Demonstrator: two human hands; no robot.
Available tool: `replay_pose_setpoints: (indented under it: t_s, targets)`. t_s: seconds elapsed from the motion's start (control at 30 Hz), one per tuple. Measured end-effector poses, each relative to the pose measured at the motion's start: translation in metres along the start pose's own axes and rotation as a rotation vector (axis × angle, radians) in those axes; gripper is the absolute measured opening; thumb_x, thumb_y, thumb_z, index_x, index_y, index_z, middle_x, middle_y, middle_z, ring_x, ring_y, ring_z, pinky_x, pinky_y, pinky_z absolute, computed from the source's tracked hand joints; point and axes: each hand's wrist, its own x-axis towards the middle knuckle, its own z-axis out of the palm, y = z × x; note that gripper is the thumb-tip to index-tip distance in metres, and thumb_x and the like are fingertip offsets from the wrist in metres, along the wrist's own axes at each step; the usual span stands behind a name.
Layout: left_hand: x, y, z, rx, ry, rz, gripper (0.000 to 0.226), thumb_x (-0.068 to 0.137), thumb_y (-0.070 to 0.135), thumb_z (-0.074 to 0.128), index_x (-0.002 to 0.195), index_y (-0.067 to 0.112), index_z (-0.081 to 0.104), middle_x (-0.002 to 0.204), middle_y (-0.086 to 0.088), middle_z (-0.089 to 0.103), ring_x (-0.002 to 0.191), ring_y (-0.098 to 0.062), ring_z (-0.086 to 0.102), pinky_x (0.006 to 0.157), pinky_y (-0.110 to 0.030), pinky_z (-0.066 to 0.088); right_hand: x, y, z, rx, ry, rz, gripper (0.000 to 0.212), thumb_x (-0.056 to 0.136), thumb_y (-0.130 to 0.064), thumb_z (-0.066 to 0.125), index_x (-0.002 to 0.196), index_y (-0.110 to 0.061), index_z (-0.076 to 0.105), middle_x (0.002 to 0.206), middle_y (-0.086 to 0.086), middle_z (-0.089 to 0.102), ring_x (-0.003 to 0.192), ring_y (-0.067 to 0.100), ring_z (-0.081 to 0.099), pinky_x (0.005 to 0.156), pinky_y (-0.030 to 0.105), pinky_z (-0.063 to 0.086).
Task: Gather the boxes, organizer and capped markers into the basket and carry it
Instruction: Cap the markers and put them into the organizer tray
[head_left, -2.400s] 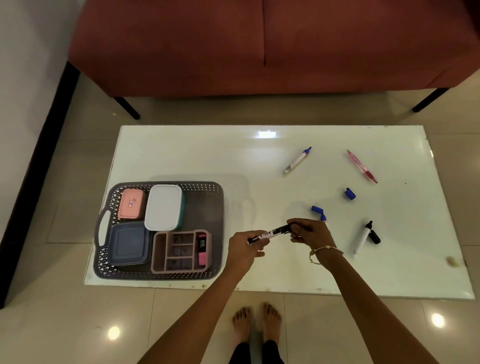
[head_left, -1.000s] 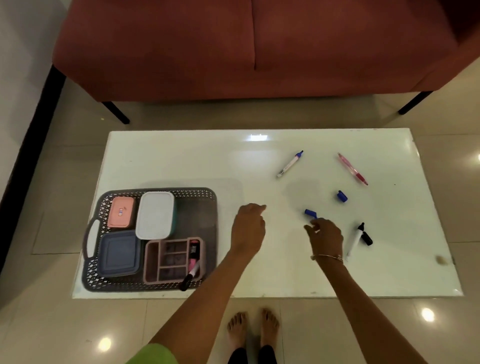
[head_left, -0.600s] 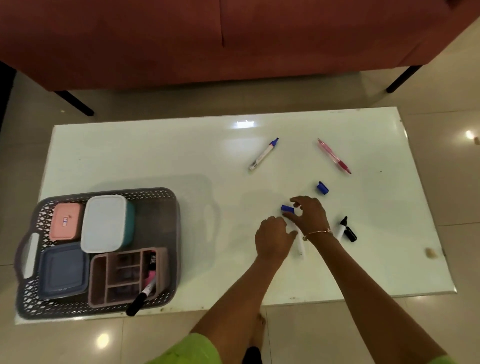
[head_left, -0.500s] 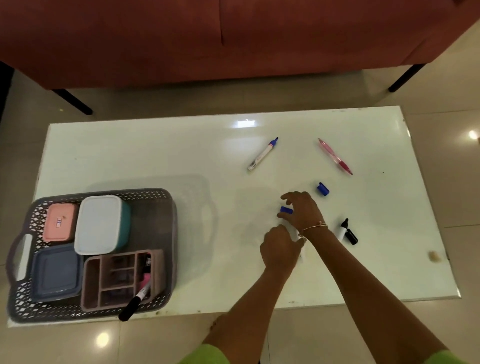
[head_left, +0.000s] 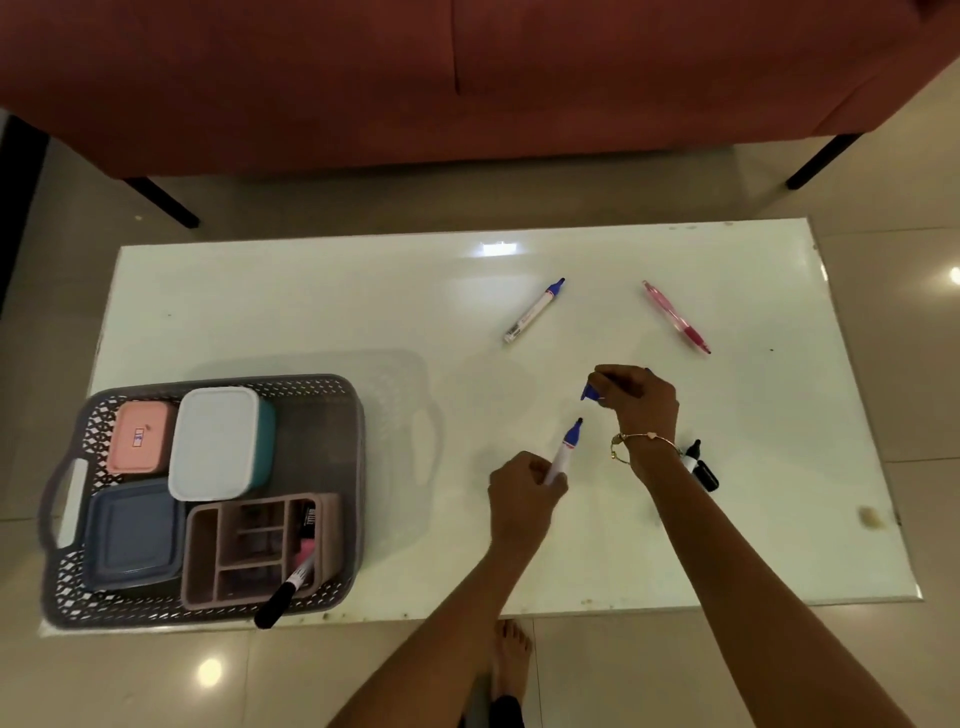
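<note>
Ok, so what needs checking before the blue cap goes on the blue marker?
1. Grip on blue marker by left hand, tip bare: ok.
2. Pinch on blue cap by right hand: ok.
3. Cap's open end facing the tip: cannot tell.
4. Cap lined up close to tip: not ok, there is a gap.
5. Room in basket: ok.
6. Capped black marker fully inside basket: not ok, it pokes over the rim.
</note>
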Motion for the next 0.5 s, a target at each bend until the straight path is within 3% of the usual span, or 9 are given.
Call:
replay_pose_setpoints:
  t_s: [0.07,0.13,0.27,0.5]
  targets:
    - [-0.002,-0.001,-0.026,-0.045,-0.015,0.015,0.019,0.074,0.021,0.075,0.081,0.005,0.068,0.07,-0.003,0.068,0.056,-0.006,0.056,0.059,-0.017,0.046,-0.01,-0.005,0.004,0.064,-0.067,0.068,0.017,0.08,-0.005,0.066,0.097,-0.005,0.068,0.085,0.008,0.068,0.058,0.003,0.066,0.063,0.011,0.054]
    - [-0.004,-0.002,-0.049,-0.062,-0.021,0.003,0.02,0.073,0.021,0.076,0.085,0.006,0.069,0.078,-0.005,0.071,0.06,-0.006,0.059,0.058,-0.012,0.045,-0.023,-0.009,0.011,0.089,-0.124,0.079,0.019,0.081,-0.002,0.063,0.099,-0.003,0.068,0.084,0.006,0.068,0.055,-0.002,0.066,0.06,0.007,0.053]
    - [-0.007,-0.004,-0.08,-0.068,0.005,-0.003,0.021,0.074,0.021,0.075,0.088,0.007,0.07,0.082,-0.008,0.073,0.061,-0.006,0.059,0.055,-0.006,0.04,-0.043,-0.02,0.028,0.197,-0.2,0.086,0.02,0.082,0.003,0.061,0.101,0.0,0.067,0.081,0.005,0.068,0.059,0.002,0.068,0.065,0.013,0.057]
    - [-0.014,-0.014,-0.11,-0.034,0.047,0.011,0.023,0.075,0.023,0.075,0.091,0.007,0.07,0.087,-0.009,0.073,0.067,-0.014,0.06,0.067,-0.018,0.049,-0.066,-0.032,0.052,0.216,-0.247,0.033,0.019,0.081,0.004,0.062,0.098,-0.001,0.068,0.081,0.004,0.068,0.06,0.004,0.069,0.064,0.013,0.057]
